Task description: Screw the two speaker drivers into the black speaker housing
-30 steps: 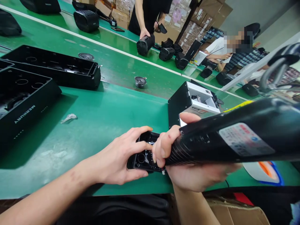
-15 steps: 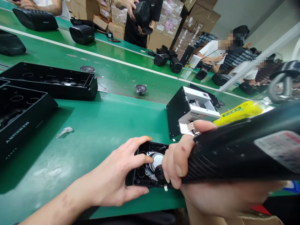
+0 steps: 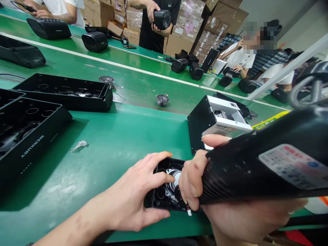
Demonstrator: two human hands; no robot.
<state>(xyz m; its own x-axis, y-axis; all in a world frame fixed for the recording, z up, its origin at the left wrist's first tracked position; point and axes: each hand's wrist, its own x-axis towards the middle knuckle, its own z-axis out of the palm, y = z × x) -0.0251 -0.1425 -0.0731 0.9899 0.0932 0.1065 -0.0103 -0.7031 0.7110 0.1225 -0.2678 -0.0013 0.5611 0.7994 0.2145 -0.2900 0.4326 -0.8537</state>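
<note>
My right hand (image 3: 194, 177) is wrapped around a thick black electric screwdriver (image 3: 235, 160) with a white label on its side. Its tip is hidden behind my fingers, over the right part of a small black speaker housing (image 3: 160, 201). A round speaker driver (image 3: 171, 181) with a silver back sits inside that housing. My left hand (image 3: 140, 191) grips the housing from the left, thumb along the near side, one finger at the far rim and another on the driver. A white wire connector (image 3: 189, 212) pokes out over the housing's near edge.
Larger black housings (image 3: 41, 136) stand at left. A screw feeder (image 3: 217, 123) is just beyond my right hand. Loose speaker drivers (image 3: 162, 99) lie farther back, and a crumpled scrap (image 3: 79, 146) lies left. Across the bench, a co-worker's hands (image 3: 153, 17) hold a black speaker.
The whole view has shifted slightly, so things appear farther right and lower. The screwdriver has tilted a little and its label shows more. Both hands keep their holds; the co-worker's speaker has turned.
</note>
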